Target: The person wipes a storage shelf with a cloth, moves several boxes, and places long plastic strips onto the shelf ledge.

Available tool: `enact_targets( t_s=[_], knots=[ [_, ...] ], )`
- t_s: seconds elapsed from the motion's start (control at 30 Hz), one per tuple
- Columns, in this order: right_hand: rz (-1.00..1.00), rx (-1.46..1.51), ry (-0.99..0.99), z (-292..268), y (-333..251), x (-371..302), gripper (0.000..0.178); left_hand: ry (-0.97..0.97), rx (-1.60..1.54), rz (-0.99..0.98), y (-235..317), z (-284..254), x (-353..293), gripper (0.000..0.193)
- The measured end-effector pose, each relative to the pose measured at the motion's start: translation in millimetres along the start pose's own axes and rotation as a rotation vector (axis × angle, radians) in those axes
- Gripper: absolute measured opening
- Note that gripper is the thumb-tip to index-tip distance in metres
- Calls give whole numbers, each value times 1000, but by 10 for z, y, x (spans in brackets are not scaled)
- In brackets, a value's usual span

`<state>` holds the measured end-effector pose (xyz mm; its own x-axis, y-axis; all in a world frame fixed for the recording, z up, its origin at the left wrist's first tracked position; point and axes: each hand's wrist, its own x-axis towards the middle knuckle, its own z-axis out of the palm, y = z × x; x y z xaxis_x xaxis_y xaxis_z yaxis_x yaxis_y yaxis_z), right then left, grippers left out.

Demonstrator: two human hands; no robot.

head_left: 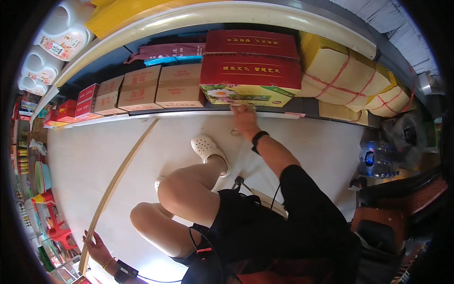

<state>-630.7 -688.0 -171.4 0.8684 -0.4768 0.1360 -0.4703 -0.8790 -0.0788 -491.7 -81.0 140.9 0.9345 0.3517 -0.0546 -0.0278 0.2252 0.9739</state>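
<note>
While left fingers (98,238) grip one strip (118,176) — right fingers (242,109), grasp unclear, near one red-topped box (250,71)

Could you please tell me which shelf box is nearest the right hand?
The large dark-red box with the yellow-green front: the right hand is at its lower edge; the brown cartons stand farther left.

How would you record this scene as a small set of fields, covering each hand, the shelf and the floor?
Left hand: holding a long pale strip near its lower end
Right hand: at the lower front edge of a red-topped carton; grip unclear
Shelf: brown cartons left of the red-topped one, tied yellowish bundles right
Floor: pale, a white clog on it
</note>
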Motion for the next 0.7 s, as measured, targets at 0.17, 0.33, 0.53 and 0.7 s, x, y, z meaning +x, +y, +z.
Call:
enact_targets(
  t_s=[0.17,0.33,0.53,0.7],
  knots=[
    [224,-272,-40,-140,1216,-670,37,-21,-33,-16,-153,207,28,35],
    [492,-191,-501,-625,1948,-1044,27,-33,-70,-18,-239,162,135,35],
    [546,65,-302,-791,2361,-1639,21,-79,-93,-5,-227,336,172,40],
    [417,446,-99,-1561,1968,-1273,31,-125,-103,-3,-276,338,181,40]
  ],
)
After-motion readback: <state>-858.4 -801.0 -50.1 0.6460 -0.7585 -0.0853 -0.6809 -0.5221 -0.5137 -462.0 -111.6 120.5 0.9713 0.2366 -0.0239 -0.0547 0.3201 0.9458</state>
